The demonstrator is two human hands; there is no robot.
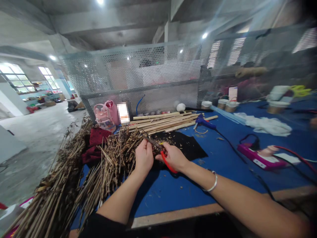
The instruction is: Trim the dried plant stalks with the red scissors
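My right hand (pixel 174 158) grips a pair of scissors (pixel 168 162) by the red handles, with the dark blades pointing up and left. Close to the blades, my left hand (pixel 144 156) is closed, thumb uppermost; what its fingers pinch is too small to make out against the twigs behind. A pile of dried plant stems (pixel 114 162) with brown, crumpled heads lies just left of my left hand. Beyond both hands, a black cloth or sheet (pixel 190 145) is scattered with pale plant scraps.
Peeled sticks (pixel 163 122) lie behind the cloth, beside a blue glue gun (pixel 205 123). A purple power strip (pixel 262 158) with cables sits right on the blue tabletop (pixel 173 195). A pink bag (pixel 109 114) stands by the perforated metal screen (pixel 148 76); more stems (pixel 49 191) overhang the left edge.
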